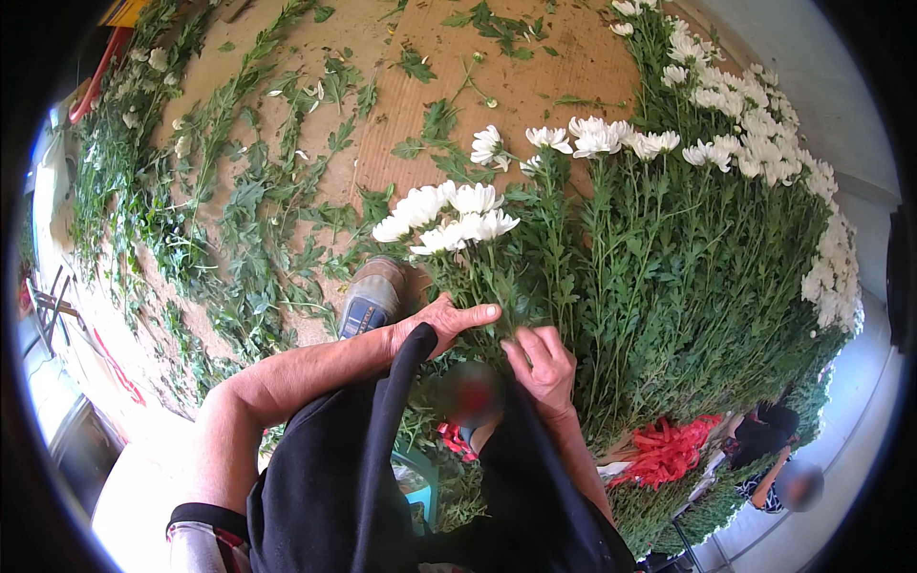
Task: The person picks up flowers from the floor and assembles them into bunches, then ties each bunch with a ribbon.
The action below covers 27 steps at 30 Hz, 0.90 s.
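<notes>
My left hand point(450, 320) is closed around the stems of a small bunch of white chrysanthemums point(458, 215), its thumb stretched out to the right. Just right of it, my right hand point(541, 365) has its fingers and thumb bent together at the bunch's leafy stems; whether it pinches a leaf or stem cannot be made out. The flower heads of the bunch point away from me, and leaves hide part of the left fingers. Beyond and to the right, more white chrysanthemums point(598, 137) lie with their long leafy stems towards me.
A large pile of chrysanthemum stems point(680, 286) fills the right side. Cut leaves and stems point(251, 208) litter the cardboard point(501, 86) on the floor. Near me are a shoe point(372, 297), a turquoise stool point(424, 476) and red ribbons point(666, 451). Another person point(770, 437) is at the lower right.
</notes>
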Tool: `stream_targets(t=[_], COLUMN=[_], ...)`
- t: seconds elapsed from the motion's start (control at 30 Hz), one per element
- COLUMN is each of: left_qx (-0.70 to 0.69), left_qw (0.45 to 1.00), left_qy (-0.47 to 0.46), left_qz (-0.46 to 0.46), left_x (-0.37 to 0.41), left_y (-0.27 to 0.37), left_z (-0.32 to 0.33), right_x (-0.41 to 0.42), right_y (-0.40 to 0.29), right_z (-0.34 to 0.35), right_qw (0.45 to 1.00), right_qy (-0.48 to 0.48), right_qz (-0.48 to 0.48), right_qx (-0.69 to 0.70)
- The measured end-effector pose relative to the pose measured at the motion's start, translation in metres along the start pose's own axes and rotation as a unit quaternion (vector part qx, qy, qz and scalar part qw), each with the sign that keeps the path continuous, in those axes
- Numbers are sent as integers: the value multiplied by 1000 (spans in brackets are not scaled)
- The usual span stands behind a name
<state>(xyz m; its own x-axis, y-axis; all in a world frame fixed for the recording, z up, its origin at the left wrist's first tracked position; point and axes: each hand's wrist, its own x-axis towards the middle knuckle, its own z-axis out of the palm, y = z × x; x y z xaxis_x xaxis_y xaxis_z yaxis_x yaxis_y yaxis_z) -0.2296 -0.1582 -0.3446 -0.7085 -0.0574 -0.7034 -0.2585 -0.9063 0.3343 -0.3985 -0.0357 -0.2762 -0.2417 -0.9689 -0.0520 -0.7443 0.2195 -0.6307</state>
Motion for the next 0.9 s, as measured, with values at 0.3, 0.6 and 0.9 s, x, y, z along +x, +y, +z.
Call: stream_targets(t=[0.3,0.6,0.9], left_qx=[-52,-110,-78], left_qw=[986,982,989], left_qy=[-132,-138,-100], left_qz=[89,64,70], left_x=[-10,-13,-12], left_y=[22,21,14], left_z=[19,20,3], right_x=[-27,-40,31], right_y=[36,49,83], right_z=[-1,-23,-70], right_qw=[962,840,942], right_qy=[53,36,256], right_qz=[145,314,215], right_qx=[224,440,-19])
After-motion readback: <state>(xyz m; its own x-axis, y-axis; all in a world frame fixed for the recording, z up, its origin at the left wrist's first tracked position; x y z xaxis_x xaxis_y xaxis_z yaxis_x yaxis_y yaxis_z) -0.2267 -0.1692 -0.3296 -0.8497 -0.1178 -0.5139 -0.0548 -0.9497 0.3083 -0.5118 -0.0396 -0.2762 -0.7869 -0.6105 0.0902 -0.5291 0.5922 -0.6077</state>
